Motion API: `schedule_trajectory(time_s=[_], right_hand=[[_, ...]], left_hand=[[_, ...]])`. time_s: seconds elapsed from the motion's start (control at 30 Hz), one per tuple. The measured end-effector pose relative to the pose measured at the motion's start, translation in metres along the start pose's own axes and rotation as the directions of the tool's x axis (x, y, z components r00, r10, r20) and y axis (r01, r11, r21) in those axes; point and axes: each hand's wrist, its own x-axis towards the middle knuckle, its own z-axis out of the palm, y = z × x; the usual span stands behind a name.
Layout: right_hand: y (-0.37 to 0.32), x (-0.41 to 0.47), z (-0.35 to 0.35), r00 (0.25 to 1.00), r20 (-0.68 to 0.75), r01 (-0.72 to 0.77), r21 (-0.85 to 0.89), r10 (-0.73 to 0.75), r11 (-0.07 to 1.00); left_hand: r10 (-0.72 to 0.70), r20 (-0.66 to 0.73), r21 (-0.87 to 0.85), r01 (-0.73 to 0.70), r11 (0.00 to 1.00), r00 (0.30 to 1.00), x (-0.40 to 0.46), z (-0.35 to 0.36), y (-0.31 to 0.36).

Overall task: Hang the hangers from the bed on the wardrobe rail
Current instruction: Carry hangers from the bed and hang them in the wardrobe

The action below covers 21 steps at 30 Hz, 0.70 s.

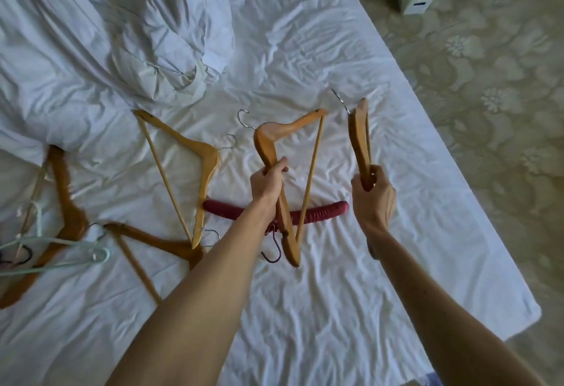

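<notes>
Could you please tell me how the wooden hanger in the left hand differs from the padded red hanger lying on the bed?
The wooden hanger is light bare wood with a crossbar; the red hanger is wrapped in dark red padding and shows no bar. The wooden one is gripped by the left hand above the sheet; the red one lies flat on the bed, ungrasped. The wooden hanger's hook is silvery, the red one's dark red. Both are hooked clothes hangers.

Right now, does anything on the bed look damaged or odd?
Nothing looks damaged. The left hand and right hand each grip a wooden hanger; the red padded hanger and other hangers lie scattered on the rumpled sheet.
</notes>
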Motion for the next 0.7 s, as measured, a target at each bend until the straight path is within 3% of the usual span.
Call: schedule_trajectory(time_s=[0.17,0.4,0.5,0.7], right_hand=[[-0.038,-0.071,-0.068,0.993,0.113,-0.038,0.101,0.026,0.994],[-0.083,-0.19,-0.118,0.877,0.475,0.011,0.114,-0.064,0.993],[-0.108,-0.247,-0.124,0.765,0.613,0.152,0.127,-0.198,0.98],[-0.137,-0.375,-0.116,0.446,0.829,0.361,0.18,-0.338,0.915]], left_hand=[[0.086,0.067,-0.028,-0.084,0.996,0.994,-0.104,-0.05,0.005],[0.098,-0.103,-0.13,-0.111,0.985,0.99,-0.232,-0.141,-0.049],[0.069,-0.188,-0.218,-0.11,0.97,0.98,-0.284,-0.187,-0.085],[-0.003,-0.353,-0.485,-0.18,0.856,0.936,-0.387,-0.278,-0.173]])
